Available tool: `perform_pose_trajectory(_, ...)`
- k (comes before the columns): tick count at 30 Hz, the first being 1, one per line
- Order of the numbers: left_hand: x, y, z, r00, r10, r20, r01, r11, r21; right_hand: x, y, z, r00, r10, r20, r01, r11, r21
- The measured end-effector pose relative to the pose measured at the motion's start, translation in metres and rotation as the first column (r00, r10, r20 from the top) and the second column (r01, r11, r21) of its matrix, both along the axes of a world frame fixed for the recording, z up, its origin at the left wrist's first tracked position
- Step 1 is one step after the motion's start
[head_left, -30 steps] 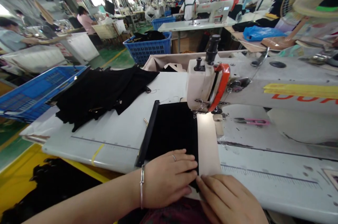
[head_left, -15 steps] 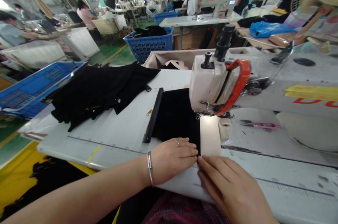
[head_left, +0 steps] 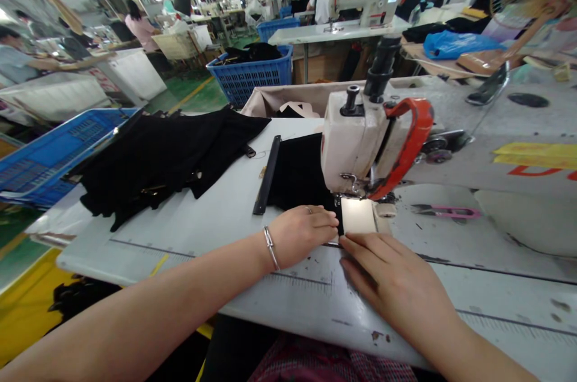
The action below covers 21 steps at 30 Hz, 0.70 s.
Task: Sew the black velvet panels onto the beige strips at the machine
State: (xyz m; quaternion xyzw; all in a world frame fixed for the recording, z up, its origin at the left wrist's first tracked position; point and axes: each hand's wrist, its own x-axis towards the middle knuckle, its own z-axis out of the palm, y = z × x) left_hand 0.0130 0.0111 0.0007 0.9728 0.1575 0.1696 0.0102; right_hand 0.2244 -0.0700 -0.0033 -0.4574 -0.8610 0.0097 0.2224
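A black fabric piece (head_left: pixel 301 166) lies on the sewing table (head_left: pixel 225 214), its right edge running under the needle area of the sewing machine (head_left: pixel 342 148). My left hand (head_left: pixel 303 233), wearing a ring and a bracelet, rests flat on the near end of that fabric. Along its left side lies a black strip (head_left: pixel 267 176), with a small gold-coloured metal piece (head_left: pixel 262 172) next to it. Beside the fabric is a cream panel (head_left: pixel 358 215), lit by the machine's lamp. My right hand (head_left: pixel 396 277) lies with extended fingers over the panel's near end, its fingertips close to the left hand's.
A pile of black pieces (head_left: pixel 166 154) with metal fittings lies on the left. Pink-handled thread snips (head_left: pixel 451 211) rest right of the needle. Blue crates (head_left: pixel 252 72) and a yellow bin (head_left: pixel 31 304) stand around the table. Other people sit at machines farther back.
The black fabric, strip and cream panel have slid away from me under the machine. Both hands have moved forward with them, staying flat on the work.
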Motion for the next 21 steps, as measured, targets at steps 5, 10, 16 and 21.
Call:
perform_pose_trajectory(5,0.002,0.021,-0.001,1.000,0.010,-0.027,-0.010,1.000,-0.020,0.003,0.017,-0.001,0.998,-0.005,0.061,0.005,1.000,0.004)
perform_pose_trajectory(10,0.006,0.036,-0.003,0.995,0.096,-0.024,-0.097,0.995,-0.034,0.004,0.030,-0.002,0.992,-0.038,0.124,0.036,0.999,0.022)
perform_pose_trajectory(16,0.009,0.043,-0.002,0.984,0.174,0.037,-0.173,0.984,-0.044,0.002,0.040,-0.003,0.977,-0.103,0.187,0.095,0.994,0.049)
perform_pose_trajectory(21,0.010,0.044,-0.004,0.975,0.218,0.040,-0.216,0.975,-0.053,0.002,0.042,-0.005,0.973,-0.121,0.195,0.109,0.992,0.070)
